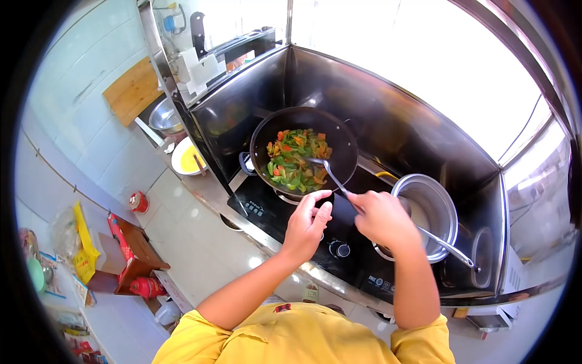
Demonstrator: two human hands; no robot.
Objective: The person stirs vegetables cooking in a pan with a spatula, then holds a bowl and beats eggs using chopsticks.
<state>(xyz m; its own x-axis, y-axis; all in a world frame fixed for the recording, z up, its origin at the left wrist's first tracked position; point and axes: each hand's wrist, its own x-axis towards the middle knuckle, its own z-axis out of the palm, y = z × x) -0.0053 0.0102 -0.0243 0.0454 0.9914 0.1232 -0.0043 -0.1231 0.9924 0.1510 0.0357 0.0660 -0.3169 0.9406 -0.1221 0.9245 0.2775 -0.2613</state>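
Observation:
My right hand [383, 219] is closed around the handle of a metal spatula [332, 176]. The spatula's head rests among chopped green and orange-red vegetables [297, 156] in a dark wok [341, 136], and food partly hides it. Just outside the wok's near rim, my left hand [308, 225] is held up with nothing in it, its thumb apart from the fingers. The wok sits on a black glass cooktop [270, 212]. Right of my right hand stands a silver pot [451, 212] with pale contents and a long-handled metal utensil [445, 244] leaning over its rim.
Shiny metal panels [364, 103] wall in the cooktop at the back and sides. On the left counter are a white bowl of yellow liquid [185, 159] with chopsticks, a metal bowl [165, 116] and a wooden board [132, 91]. A control knob [341, 249] faces me.

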